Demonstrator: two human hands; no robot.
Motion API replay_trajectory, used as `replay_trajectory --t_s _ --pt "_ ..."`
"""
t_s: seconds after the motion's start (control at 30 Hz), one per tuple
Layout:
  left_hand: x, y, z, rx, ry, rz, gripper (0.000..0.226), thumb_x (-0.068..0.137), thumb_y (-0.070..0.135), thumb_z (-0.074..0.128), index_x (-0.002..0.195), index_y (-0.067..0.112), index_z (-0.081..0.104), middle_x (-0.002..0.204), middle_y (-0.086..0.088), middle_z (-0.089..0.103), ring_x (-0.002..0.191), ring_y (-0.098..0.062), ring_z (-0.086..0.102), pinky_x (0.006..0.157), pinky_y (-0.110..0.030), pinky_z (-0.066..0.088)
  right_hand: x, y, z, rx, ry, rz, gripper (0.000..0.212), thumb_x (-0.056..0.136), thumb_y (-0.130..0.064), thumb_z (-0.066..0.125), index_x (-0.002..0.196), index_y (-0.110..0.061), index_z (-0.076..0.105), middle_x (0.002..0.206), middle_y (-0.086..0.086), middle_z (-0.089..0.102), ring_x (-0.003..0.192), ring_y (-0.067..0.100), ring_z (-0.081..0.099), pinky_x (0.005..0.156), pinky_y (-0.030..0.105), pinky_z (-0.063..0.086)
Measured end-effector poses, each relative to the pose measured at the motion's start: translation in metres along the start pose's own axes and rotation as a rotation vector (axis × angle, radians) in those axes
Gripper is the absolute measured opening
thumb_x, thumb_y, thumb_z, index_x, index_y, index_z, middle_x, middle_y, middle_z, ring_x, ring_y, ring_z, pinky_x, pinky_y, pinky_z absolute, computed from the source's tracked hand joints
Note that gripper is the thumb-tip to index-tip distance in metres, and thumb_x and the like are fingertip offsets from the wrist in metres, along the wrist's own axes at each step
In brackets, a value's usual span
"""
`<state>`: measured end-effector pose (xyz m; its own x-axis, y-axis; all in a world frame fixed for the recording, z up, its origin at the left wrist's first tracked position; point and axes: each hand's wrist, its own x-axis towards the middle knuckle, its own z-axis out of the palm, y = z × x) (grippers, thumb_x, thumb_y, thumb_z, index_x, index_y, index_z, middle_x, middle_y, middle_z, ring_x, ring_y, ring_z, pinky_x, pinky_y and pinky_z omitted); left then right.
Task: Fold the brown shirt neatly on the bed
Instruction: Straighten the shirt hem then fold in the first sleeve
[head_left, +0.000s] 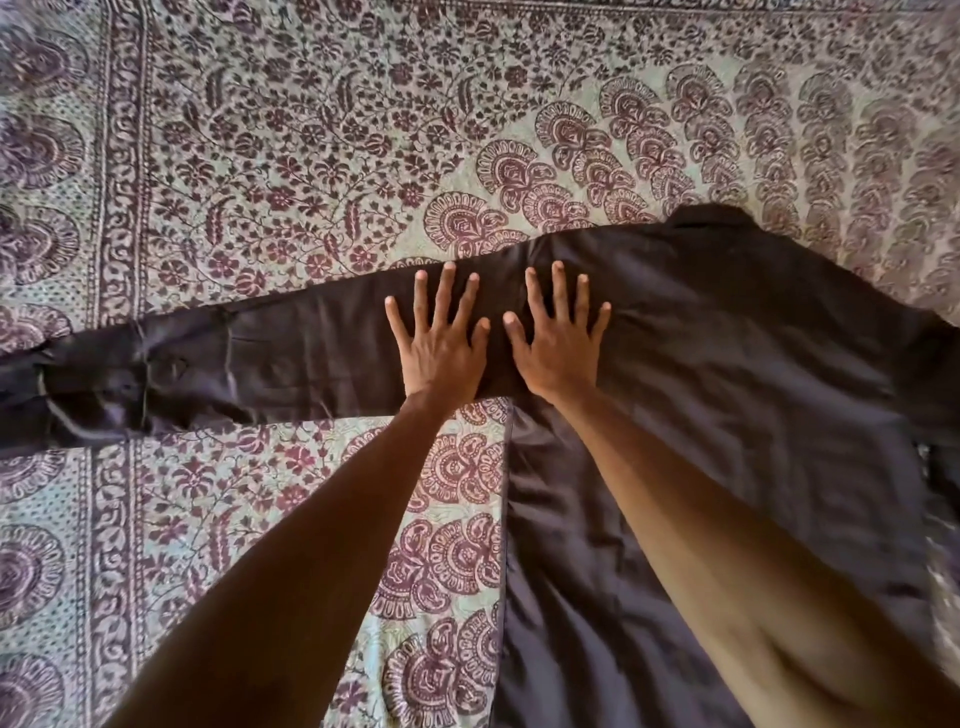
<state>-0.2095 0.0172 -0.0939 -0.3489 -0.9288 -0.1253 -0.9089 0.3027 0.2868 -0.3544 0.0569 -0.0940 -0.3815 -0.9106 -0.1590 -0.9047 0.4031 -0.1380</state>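
Both hands flat, fingers spread, we've got the left hand (440, 347) and right hand (558, 344) pressing the brown shirt (727, 374) on the bed (311, 130); its sleeve (234, 358) runs long leftward, nearer our left.

I saw a printed bedspread (311, 62) spread out flat before me, pale green ground with maroon and dark purple block print. Small flowers and leafy vines (291, 156) crowded its middle. Fan-shaped paisley motifs (571, 150) ran in a curving band from the upper right down to the lower centre. A scroll border stripe (117, 208) ran down the left side, and large round medallions (36, 150) sat in a column outside it.
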Motion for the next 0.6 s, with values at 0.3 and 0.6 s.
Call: replay_trajectory --t_s 0.3,0.6 --pt "0.023 0.013 -0.007 -0.075 -0.011 -0.051 0.055 0.097 0.039 0.036 0.15 0.031 0.024 0.162 0.003 0.01 0.149 -0.03 0.003 0.115 -0.062 -0.002 0.051 -0.002 -0.025 0.028 -0.095 0.024 0.053 0.101 -0.042 0.028 0.152 -0.031 0.022 0.162 -0.004 0.014 0.148 0.03 0.01 0.116 0.061 0.008" --pt "0.057 0.011 -0.029 -0.065 0.118 -0.125 0.032 0.091 0.026 0.054 0.122 0.016 0.052 0.126 -0.007 0.051 0.121 -0.03 0.04 0.103 -0.047 0.026 0.057 0.01 -0.024 0.051 -0.129 -0.04 0.055 0.101 -0.039 0.027 0.153 -0.031 0.013 0.163 -0.005 0.005 0.149 0.029 0.001 0.116 0.06 0.007"
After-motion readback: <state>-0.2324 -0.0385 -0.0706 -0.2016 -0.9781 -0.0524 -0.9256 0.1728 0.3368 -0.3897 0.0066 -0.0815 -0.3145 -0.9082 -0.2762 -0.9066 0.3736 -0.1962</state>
